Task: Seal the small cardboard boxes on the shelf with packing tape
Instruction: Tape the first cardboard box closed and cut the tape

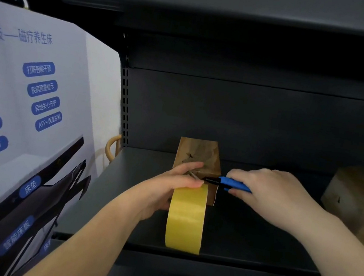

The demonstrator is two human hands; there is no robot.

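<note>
A small brown cardboard box (199, 155) stands on the dark metal shelf (137, 202), its top covered with shiny tape. A yellow roll of packing tape (186, 219) stands on edge just in front of the box. My left hand (168, 188) grips the top of the roll, fingers reaching onto the box's front edge. My right hand (272, 192) holds a blue utility knife (228, 183) with its black tip pointing left at the tape strip between roll and box. A second cardboard box (359, 199) sits at the far right of the shelf.
A large white printed poster board (25, 113) stands at the left, close to the shelf's upright post (124, 109). A tan curved handle (111, 148) shows beside it. The shelf above (221, 1) overhangs the work area.
</note>
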